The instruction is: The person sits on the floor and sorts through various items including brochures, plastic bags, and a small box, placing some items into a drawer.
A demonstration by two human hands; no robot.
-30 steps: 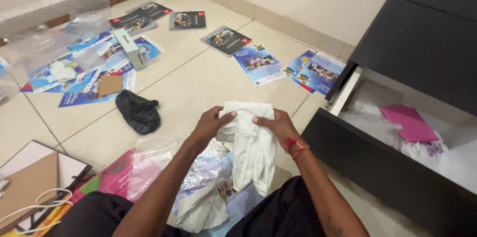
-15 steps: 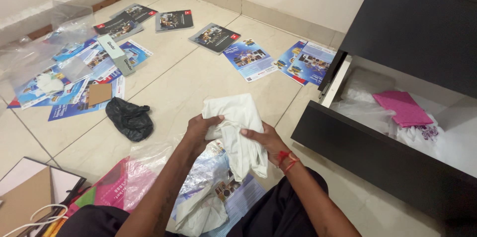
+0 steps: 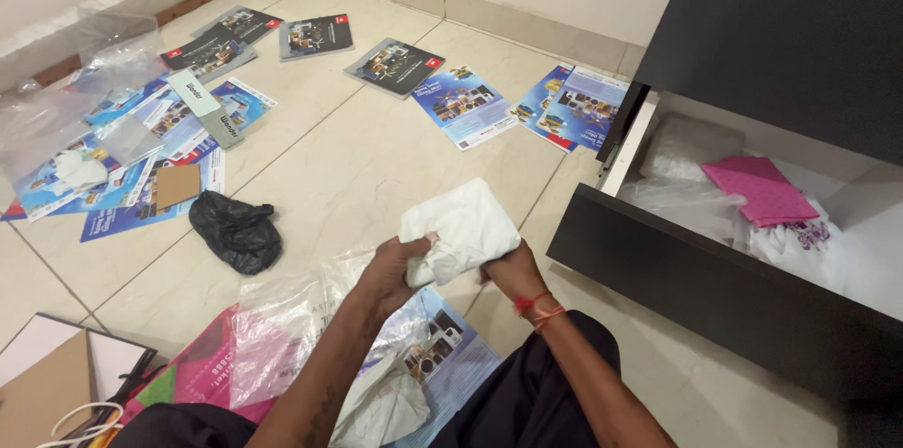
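A bunched white cloth (image 3: 461, 230) is held low over the tiled floor (image 3: 376, 166), just in front of the person's knees. The left hand (image 3: 393, 271) is curled tight around its lower left corner, fingers closed into the fabric. The right hand (image 3: 508, 269) grips the cloth's lower right side; its fingers are mostly tucked behind the bundle, so only the back of the hand and a red thread at the wrist show.

Directly beneath the hands lie a clear plastic bag (image 3: 310, 316) over a pink packet and a printed leaflet, touching the person's dark trousers. To the left a crumpled black bag (image 3: 235, 232) sits apart on bare tile, with open floor between it and the cloth. To the right, close by, stands the open black drawer (image 3: 715, 298), its front edge near the right hand; inside are a pink folded cloth (image 3: 762, 189) and white plastic wrapping. Blue brochures (image 3: 466, 105) and dark booklets are scattered farther off toward the wall. The drawer's right end and the cardboard at lower left are cut off by the frame.
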